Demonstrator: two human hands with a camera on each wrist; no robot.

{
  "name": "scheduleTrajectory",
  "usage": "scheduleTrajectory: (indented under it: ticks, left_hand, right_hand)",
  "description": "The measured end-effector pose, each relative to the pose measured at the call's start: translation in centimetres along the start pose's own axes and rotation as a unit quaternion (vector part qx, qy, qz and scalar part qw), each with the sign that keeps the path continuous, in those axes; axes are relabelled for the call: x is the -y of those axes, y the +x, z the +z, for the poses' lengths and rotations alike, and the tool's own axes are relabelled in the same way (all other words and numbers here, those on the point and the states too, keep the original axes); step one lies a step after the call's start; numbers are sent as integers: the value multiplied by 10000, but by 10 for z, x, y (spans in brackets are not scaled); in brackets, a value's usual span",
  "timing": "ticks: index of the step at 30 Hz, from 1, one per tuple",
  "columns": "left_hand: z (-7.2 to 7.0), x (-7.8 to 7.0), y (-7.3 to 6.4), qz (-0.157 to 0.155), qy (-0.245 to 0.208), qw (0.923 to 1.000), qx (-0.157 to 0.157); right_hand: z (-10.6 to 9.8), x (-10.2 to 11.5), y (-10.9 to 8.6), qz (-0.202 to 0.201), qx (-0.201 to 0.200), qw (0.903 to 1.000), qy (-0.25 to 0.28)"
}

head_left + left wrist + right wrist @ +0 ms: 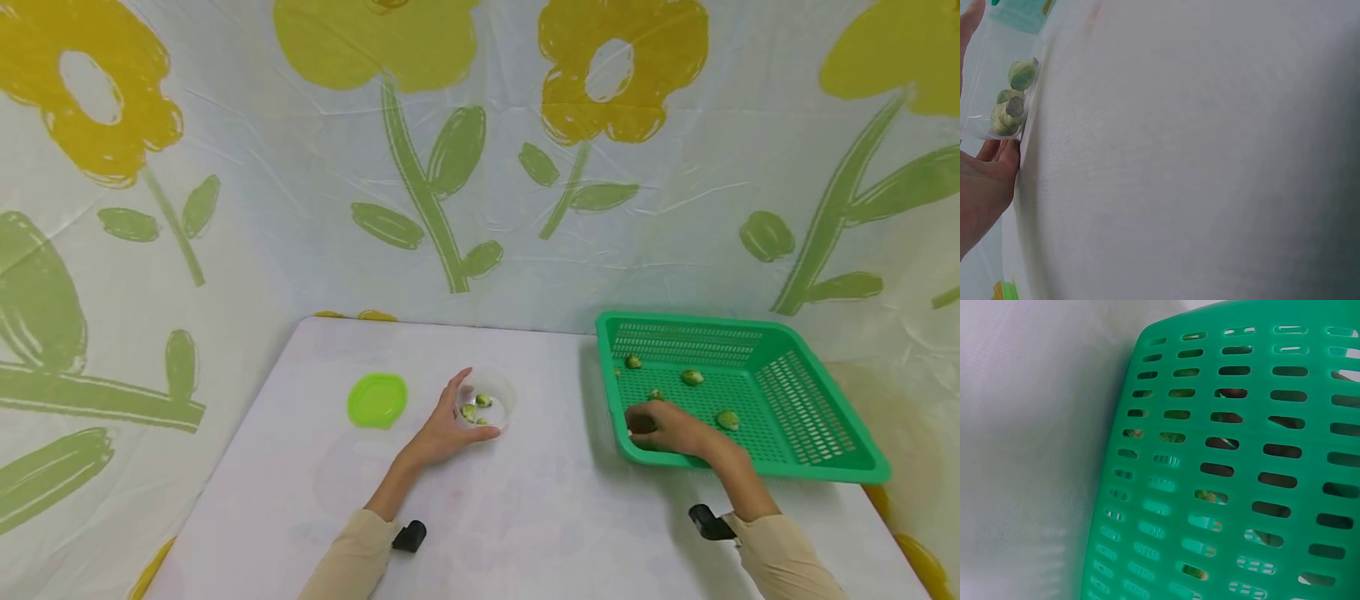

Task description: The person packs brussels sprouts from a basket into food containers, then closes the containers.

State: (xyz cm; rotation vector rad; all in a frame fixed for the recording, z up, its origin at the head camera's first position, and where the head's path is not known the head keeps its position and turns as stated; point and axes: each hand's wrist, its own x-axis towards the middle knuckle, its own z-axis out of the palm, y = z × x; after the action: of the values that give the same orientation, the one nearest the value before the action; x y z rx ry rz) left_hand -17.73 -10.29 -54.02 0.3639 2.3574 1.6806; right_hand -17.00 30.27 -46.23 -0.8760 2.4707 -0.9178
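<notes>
My left hand [442, 429] holds a clear round plastic container [504, 400] on the table, thumb on the near side and fingers round the far left side. Small Brussels sprouts [483, 401] lie at its bottom; the left wrist view shows the sprouts [1022, 75] through the clear wall. Inside the green basket [817, 400], my right hand [675, 429] reaches down at the near left corner, fingers bent toward the floor. Whether it pinches a sprout I cannot tell. Several loose sprouts [692, 377] lie about it. In the right wrist view the slotted basket wall [1250, 434] covers most of the hand.
A bright green lid [377, 401] lies flat on the white table [525, 517], left of the container. The basket stands at the right, its rim raised above the tabletop. A flower-printed sheet [510, 275] hangs behind the table and along its left side.
</notes>
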Motion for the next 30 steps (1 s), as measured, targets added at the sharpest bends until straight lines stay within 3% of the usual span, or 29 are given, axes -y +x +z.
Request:
scheduleTrajectory:
  ticks: [8,15,24,30]
  left_hand:
    - [1,-4,-2,26,-4,9999,-119]
    - [2,-5,-1,-39,-52,9999,-145]
    - [0,-1,-3,60,12,10000,-76]
    - [-2,0,-1,15,87,10000,-25]
  right_hand:
    - [2,4,-2,238,-719,9956,-560]
    - [1,12,1,76,-1443,9881,-521]
    - [-5,22,2,-148,-2071,9772,-434]
    - [-8,24,4,-74,-2459,9676,-560]
